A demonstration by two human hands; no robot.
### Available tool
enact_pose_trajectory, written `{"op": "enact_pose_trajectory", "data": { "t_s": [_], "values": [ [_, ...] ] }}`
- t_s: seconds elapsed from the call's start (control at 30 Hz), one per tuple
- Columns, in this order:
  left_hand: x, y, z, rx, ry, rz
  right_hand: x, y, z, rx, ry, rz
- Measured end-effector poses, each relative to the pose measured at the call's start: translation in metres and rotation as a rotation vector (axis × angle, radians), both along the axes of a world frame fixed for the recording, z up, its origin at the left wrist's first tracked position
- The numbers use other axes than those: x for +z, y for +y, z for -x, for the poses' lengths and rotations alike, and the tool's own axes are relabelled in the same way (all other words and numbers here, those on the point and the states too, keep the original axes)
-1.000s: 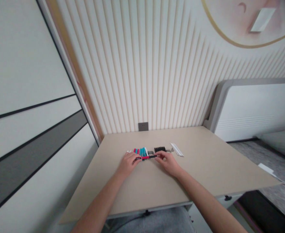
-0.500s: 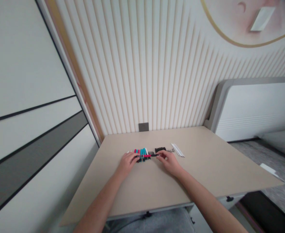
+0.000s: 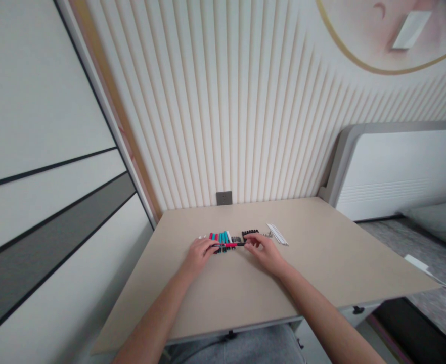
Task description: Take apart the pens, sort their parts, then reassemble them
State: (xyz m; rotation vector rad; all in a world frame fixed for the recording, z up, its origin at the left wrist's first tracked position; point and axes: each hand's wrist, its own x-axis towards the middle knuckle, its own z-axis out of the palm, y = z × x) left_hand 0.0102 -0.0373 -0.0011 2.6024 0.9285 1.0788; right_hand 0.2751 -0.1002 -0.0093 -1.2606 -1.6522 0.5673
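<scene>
A red and black pen (image 3: 228, 244) is held level between both hands just above the table. My left hand (image 3: 199, 254) pinches its left end and my right hand (image 3: 263, 251) pinches its right end. Directly behind the pen lies a row of teal, red and white pen barrels (image 3: 220, 236). To the right of that row sit black pen caps (image 3: 250, 232), small springs (image 3: 267, 234) and thin white refills (image 3: 277, 233).
The beige table (image 3: 321, 263) meets a ribbed wall with a grey socket (image 3: 224, 197). At the right stand a white and grey headboard (image 3: 393, 169) and a white cable with its adapter (image 3: 416, 263). A panelled wall stands at the left.
Both hands with the pen have hardly moved; the right hand has edged slightly left. Nothing else on the table has shifted.
</scene>
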Motion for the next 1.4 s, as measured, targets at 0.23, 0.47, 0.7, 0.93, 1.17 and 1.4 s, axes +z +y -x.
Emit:
{"op": "enact_pose_trajectory", "data": {
  "t_s": [0.23,0.47,0.7,0.93,1.17,1.4],
  "values": [
    [0.0004,0.0004,-0.0011,-0.018,0.011,-0.021,0.0031,-0.0014,-0.0009,0.008,-0.052,-0.029],
    [-0.0008,0.0016,-0.0022,-0.038,0.036,-0.031,0.0029,-0.0007,-0.0008,-0.021,-0.129,0.014],
    [0.0039,-0.0033,-0.0031,-0.007,-0.014,-0.016,0.0017,-0.0013,-0.0019,-0.005,-0.105,-0.076],
    [0.0019,-0.0023,-0.001,0.005,-0.002,0.0,-0.0006,-0.0008,-0.0025,-0.009,-0.132,-0.076],
    [-0.0002,-0.0006,-0.0009,-0.024,0.012,-0.019,0.004,-0.0044,-0.001,0.019,-0.219,-0.079],
    [0.0001,-0.0014,-0.0009,0.014,-0.014,-0.014,0.0019,-0.0012,-0.0024,0.02,-0.106,-0.163]
  ]
}}
